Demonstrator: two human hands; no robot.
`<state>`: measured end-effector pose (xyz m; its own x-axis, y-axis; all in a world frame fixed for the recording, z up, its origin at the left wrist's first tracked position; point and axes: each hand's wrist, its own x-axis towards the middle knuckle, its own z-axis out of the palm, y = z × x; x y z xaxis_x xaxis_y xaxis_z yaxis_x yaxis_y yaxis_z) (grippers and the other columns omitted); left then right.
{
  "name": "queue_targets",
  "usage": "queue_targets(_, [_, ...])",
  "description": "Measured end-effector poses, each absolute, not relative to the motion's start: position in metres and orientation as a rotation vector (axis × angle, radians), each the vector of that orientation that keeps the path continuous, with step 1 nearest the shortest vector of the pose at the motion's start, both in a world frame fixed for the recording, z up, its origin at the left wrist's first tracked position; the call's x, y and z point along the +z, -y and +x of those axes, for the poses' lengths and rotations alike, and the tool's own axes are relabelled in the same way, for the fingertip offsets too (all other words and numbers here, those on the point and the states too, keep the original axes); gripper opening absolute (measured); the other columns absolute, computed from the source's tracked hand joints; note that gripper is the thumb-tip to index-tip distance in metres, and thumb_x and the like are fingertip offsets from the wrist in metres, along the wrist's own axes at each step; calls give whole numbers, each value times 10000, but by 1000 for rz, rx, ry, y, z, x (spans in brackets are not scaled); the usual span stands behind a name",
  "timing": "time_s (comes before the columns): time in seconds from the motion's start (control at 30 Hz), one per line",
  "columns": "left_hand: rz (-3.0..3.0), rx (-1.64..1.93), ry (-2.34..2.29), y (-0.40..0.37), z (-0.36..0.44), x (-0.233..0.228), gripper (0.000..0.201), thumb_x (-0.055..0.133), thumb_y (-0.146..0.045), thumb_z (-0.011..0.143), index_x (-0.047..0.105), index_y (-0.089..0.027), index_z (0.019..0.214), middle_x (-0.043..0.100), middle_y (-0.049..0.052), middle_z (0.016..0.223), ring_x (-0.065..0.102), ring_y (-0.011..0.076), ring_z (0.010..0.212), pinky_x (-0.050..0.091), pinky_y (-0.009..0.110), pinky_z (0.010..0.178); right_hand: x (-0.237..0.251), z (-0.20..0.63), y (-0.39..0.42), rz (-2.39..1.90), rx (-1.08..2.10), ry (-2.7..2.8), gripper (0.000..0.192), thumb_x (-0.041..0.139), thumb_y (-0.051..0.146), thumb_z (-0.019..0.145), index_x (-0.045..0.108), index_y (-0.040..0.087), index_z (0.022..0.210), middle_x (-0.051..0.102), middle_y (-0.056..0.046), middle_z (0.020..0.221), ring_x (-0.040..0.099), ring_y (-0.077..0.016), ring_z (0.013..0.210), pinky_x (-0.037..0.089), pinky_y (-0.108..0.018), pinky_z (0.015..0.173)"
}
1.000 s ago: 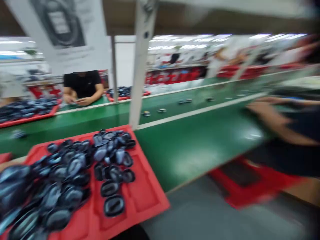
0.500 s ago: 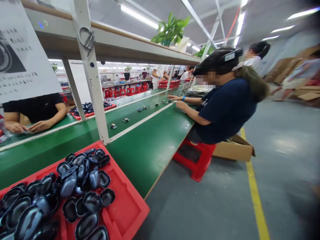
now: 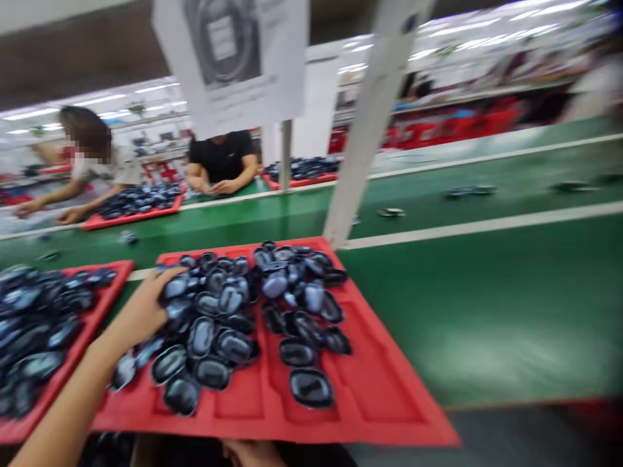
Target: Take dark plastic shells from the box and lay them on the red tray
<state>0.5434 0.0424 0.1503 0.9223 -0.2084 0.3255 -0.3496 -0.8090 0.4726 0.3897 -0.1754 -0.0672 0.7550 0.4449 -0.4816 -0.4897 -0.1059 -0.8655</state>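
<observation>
My left hand (image 3: 146,308) reaches over the left side of a red tray (image 3: 389,395) and touches dark blue oval shells (image 3: 202,337) heaped there. Its thumb and forefinger look spread apart; motion blur and the shells hide the other fingertips. Below the tray's near edge, part of my right hand (image 3: 253,453) shows. The tray covers its fingers, so its grip cannot be made out. The shells are hollow, with black rims, and fill mostly the left and middle of the tray.
Another red tray of shells (image 3: 43,337) lies at left. A white post (image 3: 357,130) stands behind the tray, beside a hanging printed sheet (image 3: 248,97). Small parts (image 3: 390,212) lie on the green bench strip beyond. Across it, two people sit by more trays.
The view has swung left and down onto the red tray. My left hand and part of my right hand have come into view; the person at right has left it.
</observation>
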Motion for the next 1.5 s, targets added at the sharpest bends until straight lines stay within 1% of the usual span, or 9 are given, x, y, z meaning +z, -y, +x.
queue_targets(0.23, [2614,288,447,-43,542,158,770,581,-78,698,525,-236,1450,609,107,1281,616,261,1147,500,419,1056,-99,402,171,-1447,830,-61,597,606,779,777,572,194,666,470,24,558,469,-114,512,360,-238,513])
queue_targets(0.43, [2552,302,491,-46,541,165,813,593,-99,687,482,-223,1482,583,110,1384,567,293,1264,486,458,1091,-108,397,166,-1428,776,-64,579,590,760,770,548,194,656,441,38,528,434,-105,487,340,-238,514])
queue_targets(0.67, [2498,197,304,-55,535,169,900,632,-158,636,441,-267,1509,538,132,1395,577,330,1246,610,305,722,-108,398,167,-1439,791,-73,558,583,738,766,566,189,672,453,34,541,430,-104,481,352,-236,507])
queue_targets(1.0, [2552,238,175,-84,493,173,806,757,-444,735,469,-309,1475,479,105,1491,580,323,1231,629,354,730,-99,398,168,-1468,813,-84,509,594,694,788,582,198,674,469,33,550,465,-114,496,386,-242,526])
queue_targets(1.1, [2537,378,38,-90,460,175,676,734,-491,761,565,-263,1374,578,102,1373,610,293,1157,619,330,719,-99,401,165,-1492,836,-87,537,585,724,770,578,201,652,452,35,523,453,-115,477,380,-248,505])
queue_targets(1.17, [2472,568,-128,-94,432,176,575,730,-476,778,604,-238,1286,669,67,1103,651,227,957,584,288,666,-100,402,165,-1512,839,-85,574,569,762,752,555,206,612,429,34,490,430,-117,446,369,-259,477])
queue_targets(1.3, [2106,1136,-631,-120,377,153,311,701,-393,823,576,-223,1051,460,-69,652,473,88,569,421,204,528,-104,403,172,-1541,835,-42,566,593,754,778,604,197,680,505,11,539,487,-134,489,415,-275,510])
queue_targets(1.4, [1718,1257,-1006,-154,341,99,256,633,-378,802,496,-221,952,384,-91,638,368,60,495,347,179,471,-101,402,177,-1515,848,-19,548,599,733,812,620,192,727,548,-7,582,507,-142,511,418,-275,501])
queue_targets(1.5, [1623,1011,-1339,-182,310,19,342,615,-389,730,522,-207,1005,561,-39,771,483,84,548,390,190,472,-93,402,175,-1475,817,-6,524,656,714,790,614,193,757,572,-15,626,497,-135,510,403,-260,463])
